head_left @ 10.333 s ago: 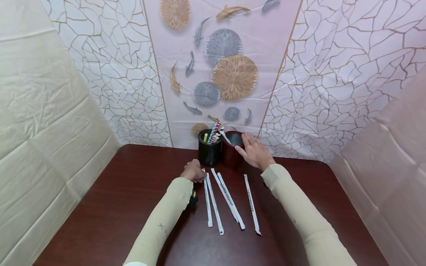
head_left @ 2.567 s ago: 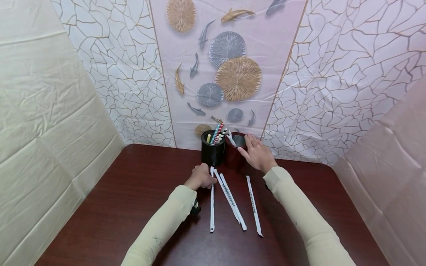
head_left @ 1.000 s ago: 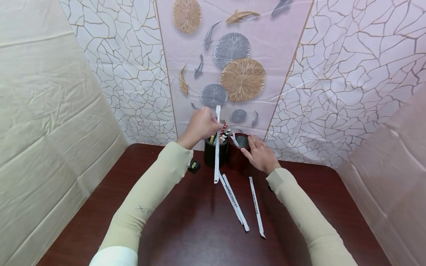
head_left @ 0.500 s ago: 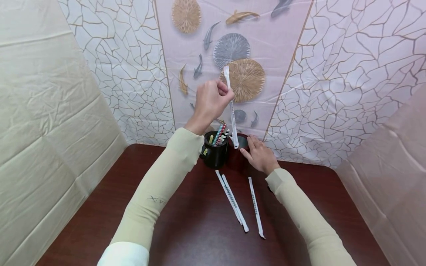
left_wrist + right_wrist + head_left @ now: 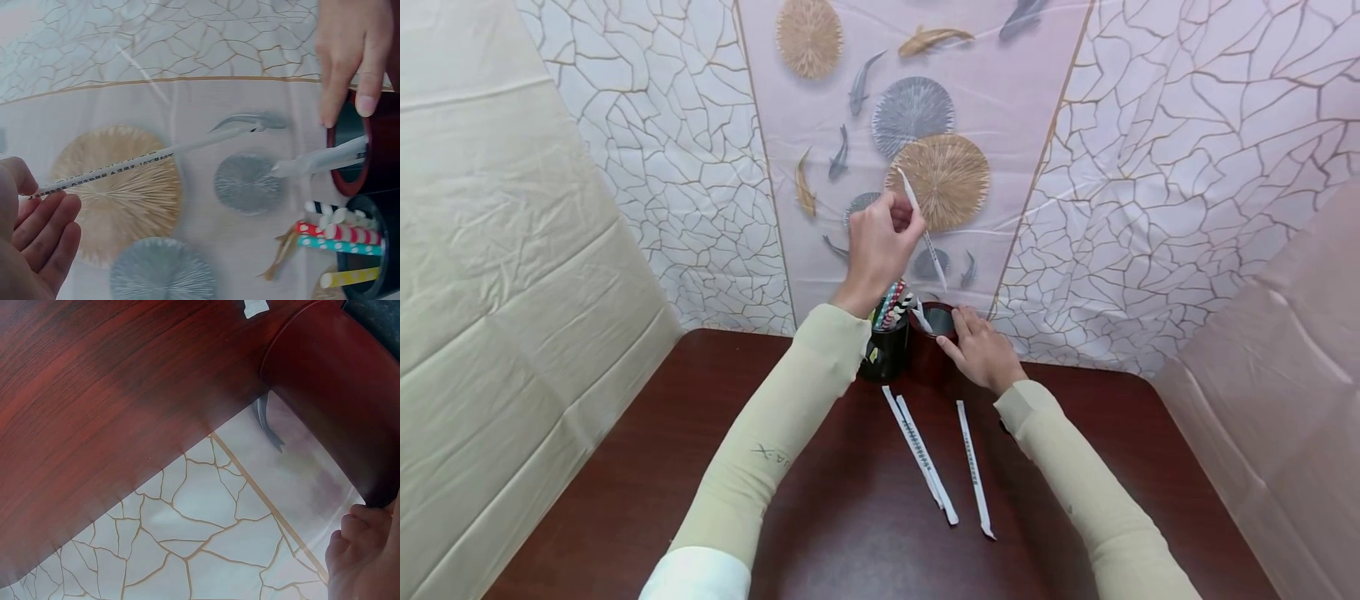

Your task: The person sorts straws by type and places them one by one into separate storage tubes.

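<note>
My left hand (image 5: 880, 242) pinches a straw in a white paper wrapper (image 5: 931, 250) between thumb and fingers, near its upper end. The straw slants down to the right, its low end above the dark red cup (image 5: 928, 358). In the left wrist view the printed wrapper (image 5: 125, 167) points toward that cup's mouth. Inside the red cup other white wrapped straws (image 5: 325, 159) lean out over the rim. My right hand (image 5: 981, 350) rests on the red cup's right rim, fingers extended; the right wrist view catches its fingers (image 5: 356, 534) at the rim.
A black cup (image 5: 889, 358) with several patterned straws (image 5: 350, 234) touches the red cup's left side. Two wrapped straws (image 5: 921, 458) lie close together on the brown table (image 5: 700, 483), another wrapped straw (image 5: 972, 467) to their right. A patterned curtain (image 5: 820, 108) hangs right behind the cups.
Fewer wrapped straws lie on the table. My left hand has picked one up, raised it past the black cup and brought it over the red cup. The right hand stays on the rim.
</note>
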The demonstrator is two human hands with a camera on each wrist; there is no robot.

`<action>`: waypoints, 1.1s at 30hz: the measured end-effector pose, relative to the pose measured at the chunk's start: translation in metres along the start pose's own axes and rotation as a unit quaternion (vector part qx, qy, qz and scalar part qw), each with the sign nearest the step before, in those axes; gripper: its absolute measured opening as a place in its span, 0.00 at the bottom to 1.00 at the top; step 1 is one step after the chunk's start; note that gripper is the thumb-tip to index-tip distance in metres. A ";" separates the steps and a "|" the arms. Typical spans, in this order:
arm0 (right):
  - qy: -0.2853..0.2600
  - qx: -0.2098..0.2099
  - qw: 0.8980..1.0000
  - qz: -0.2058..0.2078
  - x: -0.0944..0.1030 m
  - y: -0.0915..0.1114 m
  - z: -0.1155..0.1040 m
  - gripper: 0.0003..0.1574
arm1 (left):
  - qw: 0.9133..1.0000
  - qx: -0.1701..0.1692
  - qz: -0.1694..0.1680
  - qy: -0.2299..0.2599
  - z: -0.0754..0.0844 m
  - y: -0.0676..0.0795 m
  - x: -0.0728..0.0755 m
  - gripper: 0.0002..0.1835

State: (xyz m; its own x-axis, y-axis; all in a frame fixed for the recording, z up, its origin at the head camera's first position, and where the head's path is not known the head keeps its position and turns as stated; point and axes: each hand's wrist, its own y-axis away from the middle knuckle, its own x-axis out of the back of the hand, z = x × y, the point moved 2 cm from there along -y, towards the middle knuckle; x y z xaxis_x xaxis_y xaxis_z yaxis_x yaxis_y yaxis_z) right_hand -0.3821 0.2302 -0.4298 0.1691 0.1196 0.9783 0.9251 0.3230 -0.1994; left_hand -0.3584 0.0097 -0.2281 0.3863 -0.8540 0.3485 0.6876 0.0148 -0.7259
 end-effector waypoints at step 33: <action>-0.007 -0.004 1.000 0.007 -0.002 0.000 0.000 0.51 | 0.991 0.000 -0.065 -0.117 -0.054 0.037 -0.022 0.18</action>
State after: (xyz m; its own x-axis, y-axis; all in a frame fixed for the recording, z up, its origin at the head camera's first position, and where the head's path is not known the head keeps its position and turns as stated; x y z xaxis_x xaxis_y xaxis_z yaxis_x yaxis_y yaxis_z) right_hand -0.3829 0.2300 -0.4317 0.1775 0.1382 0.9744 0.9250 0.3145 -0.2131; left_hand -0.3747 0.0007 -0.2946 0.4269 -0.7049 0.5664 0.7404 -0.0871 -0.6665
